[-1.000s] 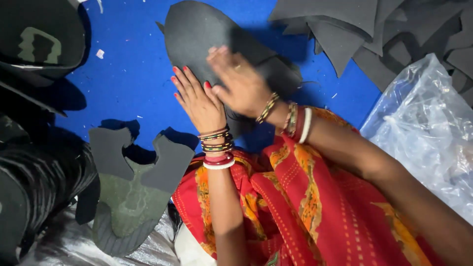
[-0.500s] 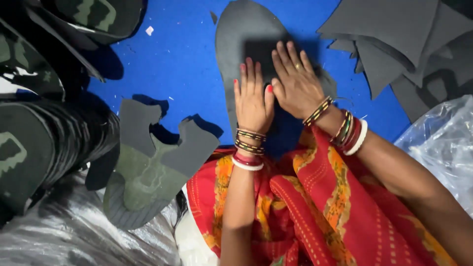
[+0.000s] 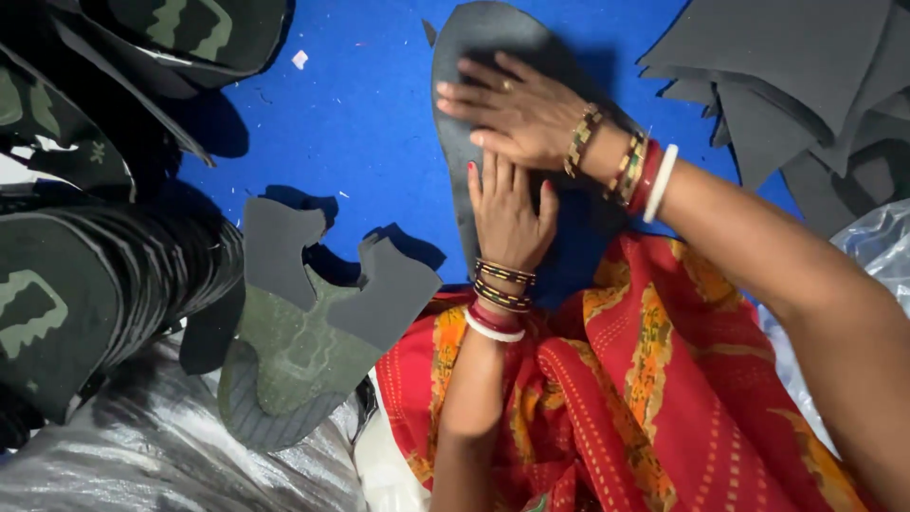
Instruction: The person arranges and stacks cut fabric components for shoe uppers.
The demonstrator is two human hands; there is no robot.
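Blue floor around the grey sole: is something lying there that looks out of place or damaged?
Only small things: a white scrap and pale specks lie on the blue floor. The grey sole under both hands looks whole.

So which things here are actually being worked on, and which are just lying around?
In hand:
- dark grey sole-shaped foam sheet, flat on the blue cloth surface
- left hand and right hand, both pressed flat on it

Lying about:
- grey-green cut-out foam sole
- stack of dark camouflage soles
- pile of grey foam offcuts
- clear plastic bag
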